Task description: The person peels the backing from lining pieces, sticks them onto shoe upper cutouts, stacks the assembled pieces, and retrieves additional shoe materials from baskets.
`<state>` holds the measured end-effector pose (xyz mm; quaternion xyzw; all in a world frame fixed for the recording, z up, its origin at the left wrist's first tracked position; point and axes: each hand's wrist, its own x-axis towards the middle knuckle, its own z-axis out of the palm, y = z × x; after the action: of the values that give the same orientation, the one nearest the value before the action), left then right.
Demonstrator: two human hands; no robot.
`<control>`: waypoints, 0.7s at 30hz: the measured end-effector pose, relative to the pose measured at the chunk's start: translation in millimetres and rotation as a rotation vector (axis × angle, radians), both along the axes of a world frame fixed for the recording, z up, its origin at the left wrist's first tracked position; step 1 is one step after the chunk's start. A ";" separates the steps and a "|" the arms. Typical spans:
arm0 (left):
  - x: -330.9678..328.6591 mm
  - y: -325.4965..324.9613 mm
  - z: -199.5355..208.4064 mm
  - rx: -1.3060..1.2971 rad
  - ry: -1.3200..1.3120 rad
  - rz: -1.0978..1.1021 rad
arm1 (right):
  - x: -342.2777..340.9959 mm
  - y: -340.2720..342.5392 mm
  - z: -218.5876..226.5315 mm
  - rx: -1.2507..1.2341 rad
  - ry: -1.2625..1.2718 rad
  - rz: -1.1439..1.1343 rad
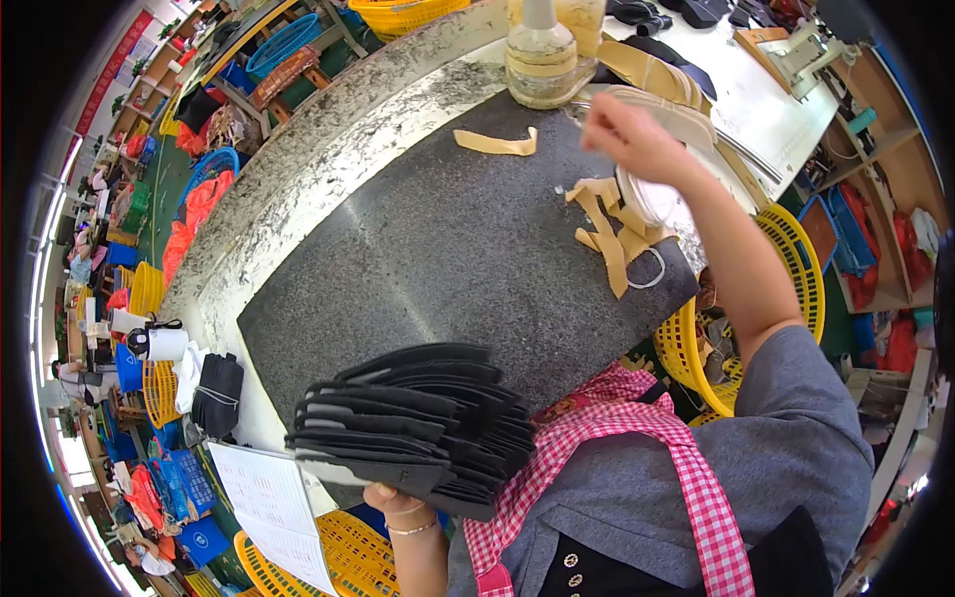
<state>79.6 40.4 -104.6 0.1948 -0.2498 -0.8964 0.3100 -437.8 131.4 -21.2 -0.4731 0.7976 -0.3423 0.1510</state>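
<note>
A thick, fanned stack of black cut pieces (pixel 408 418), perhaps leather or fabric, rests in my left hand (pixel 395 499) over the near left of the dark work board (pixel 398 249). Most of that hand is hidden under the stack; a thumb or finger shows at its lower edge. My right hand (pixel 637 139) is raised over the far right side of the board, fingers curled together. What it holds, if anything, I cannot make out. Close beyond it stands a cloudy glue-stained jar (pixel 542 65). Tan strips (pixel 612 229) lie below this hand, and another tan strip (pixel 494 142) lies apart to the left.
Yellow baskets (pixel 686 348) stand by the right edge of the table, and another yellow basket (pixel 358 557) is below left. A paper sheet (pixel 274 507) and a tied black bundle (pixel 217 395) lie left. Stacked pale pieces (pixel 662 114) sit behind my right hand.
</note>
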 end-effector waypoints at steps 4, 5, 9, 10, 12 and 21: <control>-54.1 0.7 -3.4 0.119 0.045 -0.121 | 116.1 -21.2 -8.4 -0.432 -0.877 0.681; -79.1 4.2 -1.7 0.141 0.054 -0.133 | 143.9 -24.0 -4.2 -0.461 -1.155 0.651; -101.5 25.4 -11.7 0.262 0.097 -0.122 | 172.8 -24.6 12.5 -0.722 -1.434 0.506; -91.5 30.9 -12.1 0.288 0.110 -0.105 | 174.4 -25.0 3.8 -0.795 -1.369 0.471; -90.1 39.7 -12.1 0.391 0.211 -0.108 | 185.6 -35.6 -11.4 -0.703 -1.328 0.376; -70.5 52.2 -6.2 0.468 0.635 -0.201 | 232.8 -16.6 -29.5 -0.543 -0.855 0.879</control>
<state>9.1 92.6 -110.8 -0.0518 0.0510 -0.9705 0.2298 -205.0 114.9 -50.7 -0.5977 0.2863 -0.5950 0.4547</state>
